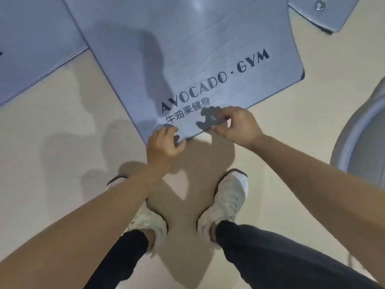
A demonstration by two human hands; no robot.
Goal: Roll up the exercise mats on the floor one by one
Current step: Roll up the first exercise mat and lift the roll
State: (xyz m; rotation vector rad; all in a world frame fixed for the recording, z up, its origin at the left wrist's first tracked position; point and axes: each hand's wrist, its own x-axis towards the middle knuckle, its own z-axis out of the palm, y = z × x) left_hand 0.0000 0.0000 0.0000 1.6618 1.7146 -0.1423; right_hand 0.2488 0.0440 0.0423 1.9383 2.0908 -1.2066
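A grey-blue exercise mat (187, 49) printed "AVOCADO·GYM" lies flat on the beige floor, its near edge just ahead of my feet. My left hand (164, 142) is at the mat's near left corner, with fingers curled over the top and the thumb at the edge. My right hand (235, 126) hovers just above the same near edge, further right. Its fingers are loosely curled and hold nothing, and its shadow falls on the mat.
Another flat mat (31, 49) lies at the left, partly under the printed one. A mat corner with a metal eyelet (318, 9) shows at top right. A rolled mat (362, 142) sits at the right edge. My white shoes (229, 201) stand on bare floor.
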